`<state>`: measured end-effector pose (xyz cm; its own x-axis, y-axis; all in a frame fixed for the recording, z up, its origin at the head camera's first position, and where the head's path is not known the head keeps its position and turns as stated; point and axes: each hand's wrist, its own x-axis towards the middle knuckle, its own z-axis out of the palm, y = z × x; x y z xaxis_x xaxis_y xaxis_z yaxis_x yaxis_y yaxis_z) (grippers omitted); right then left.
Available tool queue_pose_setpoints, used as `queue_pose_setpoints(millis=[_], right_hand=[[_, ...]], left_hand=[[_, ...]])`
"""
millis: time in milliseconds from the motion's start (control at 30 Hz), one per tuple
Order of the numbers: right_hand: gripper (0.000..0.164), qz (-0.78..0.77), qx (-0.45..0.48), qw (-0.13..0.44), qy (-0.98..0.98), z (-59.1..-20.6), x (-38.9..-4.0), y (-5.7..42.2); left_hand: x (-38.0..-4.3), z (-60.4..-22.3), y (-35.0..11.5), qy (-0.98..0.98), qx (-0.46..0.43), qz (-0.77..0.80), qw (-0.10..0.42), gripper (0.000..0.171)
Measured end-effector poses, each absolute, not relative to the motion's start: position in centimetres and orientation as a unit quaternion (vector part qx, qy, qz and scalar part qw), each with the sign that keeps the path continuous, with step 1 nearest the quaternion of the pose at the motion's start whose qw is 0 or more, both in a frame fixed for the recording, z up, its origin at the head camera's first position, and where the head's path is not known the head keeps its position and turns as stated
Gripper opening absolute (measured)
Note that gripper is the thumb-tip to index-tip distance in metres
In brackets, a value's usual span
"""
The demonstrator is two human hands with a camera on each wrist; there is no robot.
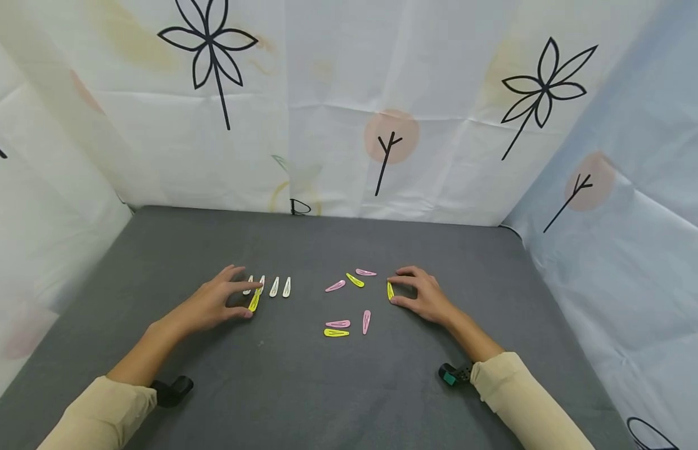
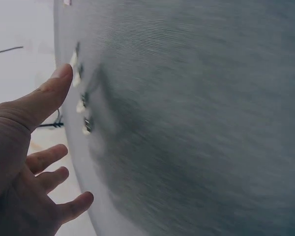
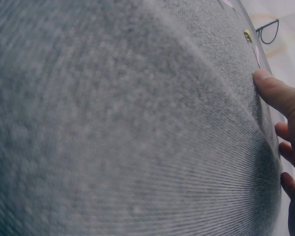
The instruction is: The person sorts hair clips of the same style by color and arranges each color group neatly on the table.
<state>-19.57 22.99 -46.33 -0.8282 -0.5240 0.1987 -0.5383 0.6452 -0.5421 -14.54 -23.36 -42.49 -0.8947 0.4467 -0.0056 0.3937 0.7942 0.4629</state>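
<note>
My left hand point(image 1: 216, 297) holds a yellow snap hair clip point(image 1: 255, 300) lengthwise between thumb and index finger. Just behind that clip stands a row of several white hair clips point(image 1: 274, 287), the leftmost partly covered by my fingers. On the other side, my right hand point(image 1: 421, 294) pinches another yellow hair clip point(image 1: 390, 290) by its ends. Neither held clip shows in the wrist views, where the thumbs point(image 2: 49, 96) point(image 3: 275, 91) reach toward the tabletop.
Between the hands lie several pink hair clips point(image 1: 366, 322) and two yellow ones point(image 1: 336, 332) point(image 1: 355, 280) on the grey tabletop point(image 1: 304, 387). White printed cloth point(image 1: 338, 94) hangs behind and along both sides. Each wrist carries a dark strapped device point(image 1: 171, 392) point(image 1: 455, 375).
</note>
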Motion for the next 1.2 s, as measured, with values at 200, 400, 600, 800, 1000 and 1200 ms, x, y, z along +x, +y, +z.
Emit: queue_pose_setpoints(millis=[200,400,600,800,1000,1200], right_hand=[[0.044,0.302,0.291,0.009,-0.908,-46.5,-19.5,23.1],[0.044,0.305,0.288,0.008,-0.908,-46.5,-19.4,23.1],[0.045,0.308,0.285,0.008,-0.908,-46.5,-19.4,23.0],[0.045,0.31,0.288,0.012,-0.906,-46.4,-19.5,22.9],[0.045,0.311,0.285,0.008,-0.907,-46.3,-19.4,22.9],[0.045,0.307,0.287,0.01,-0.907,-46.3,-19.5,23.0]], left_hand=[[-13.2,-43.2,-24.5,0.946,0.213,0.236,0.068,0.055],[-12.7,-43.7,-25.1,0.947,0.211,0.234,0.069,0.056],[-12.6,-44.0,-25.8,0.948,0.208,0.231,0.066,0.056],[-12.6,-44.1,-26.1,0.949,0.211,0.226,0.063,0.055],[-12.6,-44.2,-26.1,0.95,0.217,0.216,0.064,0.056],[-12.6,-44.3,-26.2,0.949,0.221,0.214,0.066,0.058]])
